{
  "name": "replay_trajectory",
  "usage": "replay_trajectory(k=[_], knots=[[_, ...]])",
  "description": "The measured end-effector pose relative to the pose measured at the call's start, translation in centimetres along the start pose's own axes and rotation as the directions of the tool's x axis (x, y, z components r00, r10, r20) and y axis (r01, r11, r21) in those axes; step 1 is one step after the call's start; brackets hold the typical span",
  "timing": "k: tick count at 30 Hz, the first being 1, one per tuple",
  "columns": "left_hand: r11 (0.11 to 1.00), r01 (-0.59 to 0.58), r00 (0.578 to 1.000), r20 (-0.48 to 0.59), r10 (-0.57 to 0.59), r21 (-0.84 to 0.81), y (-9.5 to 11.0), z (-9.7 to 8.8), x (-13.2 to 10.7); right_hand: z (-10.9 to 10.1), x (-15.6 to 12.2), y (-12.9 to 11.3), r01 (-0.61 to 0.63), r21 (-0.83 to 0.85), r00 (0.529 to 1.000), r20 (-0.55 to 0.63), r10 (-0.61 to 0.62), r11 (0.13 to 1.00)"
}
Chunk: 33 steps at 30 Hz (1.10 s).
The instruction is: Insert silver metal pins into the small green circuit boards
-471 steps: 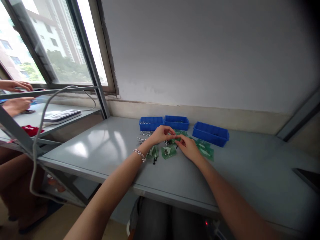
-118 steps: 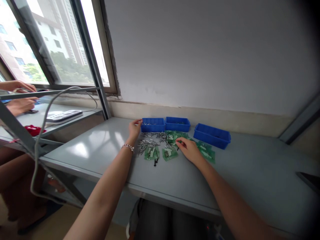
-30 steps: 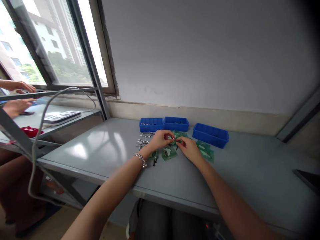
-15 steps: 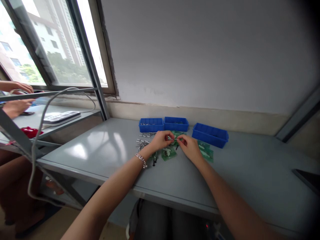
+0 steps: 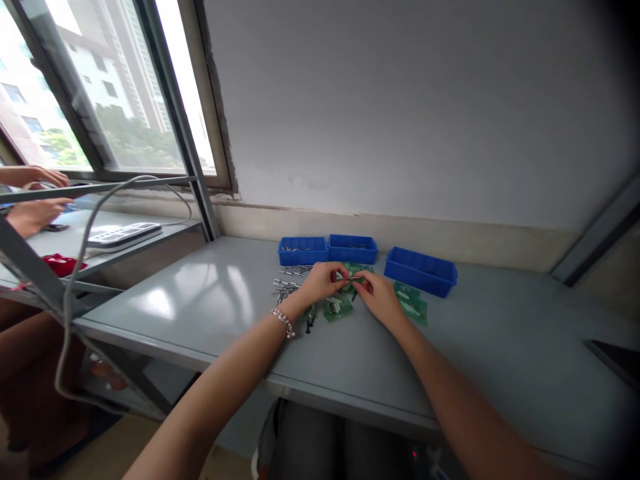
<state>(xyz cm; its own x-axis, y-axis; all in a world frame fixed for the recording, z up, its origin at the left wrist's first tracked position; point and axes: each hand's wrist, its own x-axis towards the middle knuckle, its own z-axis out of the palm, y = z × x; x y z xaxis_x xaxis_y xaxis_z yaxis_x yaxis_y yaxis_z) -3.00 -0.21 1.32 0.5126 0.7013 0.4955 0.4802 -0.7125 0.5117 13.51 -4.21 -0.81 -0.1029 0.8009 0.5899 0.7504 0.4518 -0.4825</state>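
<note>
My left hand (image 5: pixel 320 280) and my right hand (image 5: pixel 377 295) meet over a spread of small green circuit boards (image 5: pixel 336 308) on the grey table (image 5: pixel 210 293). Both pinch a thin metal pin (image 5: pixel 351 279) between their fingertips, one hand at each end. A bracelet sits on my left wrist. A loose pile of metal pins (image 5: pixel 287 283) lies just left of my left hand. More green boards (image 5: pixel 413 303) lie to the right of my right hand.
Three blue bins stand in a row behind the boards: left (image 5: pixel 302 250), middle (image 5: pixel 353 247), right (image 5: pixel 421 269). A grey cable (image 5: pixel 83 247) loops over a metal frame at left. Another person's hands (image 5: pixel 33 200) work at the neighbouring bench, near a white keypad device (image 5: pixel 124 235).
Since 3.9 s ago my left hand came back from the left blue bin to meet my right hand. Over the last second both hands stay pinched together with little movement.
</note>
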Motion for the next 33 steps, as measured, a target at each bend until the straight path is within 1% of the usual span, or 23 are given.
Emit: replay_trajectory(k=[6, 11, 15, 19, 27, 33], knots=[[0.998, -0.048, 0.999, 0.019, 0.047, 0.032, 0.01, -0.02, 0.03, 0.03, 0.03, -0.08, -0.003, -0.009, 1.0, 0.009, 0.003, 1.0], [0.997, -0.06, 0.998, 0.005, 0.06, 0.051, 0.11, -0.06, 0.0, 0.06, 0.05, 0.01, 0.019, -0.023, 0.999, 0.034, -0.018, 1.0], [0.997, -0.069, 0.998, -0.008, 0.069, 0.029, 0.12, -0.02, 0.02, 0.05, 0.07, 0.14, 0.036, -0.043, 0.998, 0.047, -0.034, 0.998], [0.996, -0.085, 0.996, 0.005, 0.085, -0.002, -0.01, 0.1, 0.04, 0.0, 0.05, 0.23, 0.045, -0.065, 0.998, 0.038, -0.043, 0.997], [0.995, -0.068, 0.998, 0.011, 0.068, 0.078, 0.2, -0.12, -0.12, -0.29, 0.03, 0.16, 0.044, -0.102, 0.999, -0.014, -0.046, 0.994], [0.997, -0.037, 0.999, 0.015, 0.036, 0.064, 0.08, -0.16, -0.01, -0.26, 0.05, 0.17, 0.04, -0.098, 0.999, -0.024, -0.043, 0.994]])
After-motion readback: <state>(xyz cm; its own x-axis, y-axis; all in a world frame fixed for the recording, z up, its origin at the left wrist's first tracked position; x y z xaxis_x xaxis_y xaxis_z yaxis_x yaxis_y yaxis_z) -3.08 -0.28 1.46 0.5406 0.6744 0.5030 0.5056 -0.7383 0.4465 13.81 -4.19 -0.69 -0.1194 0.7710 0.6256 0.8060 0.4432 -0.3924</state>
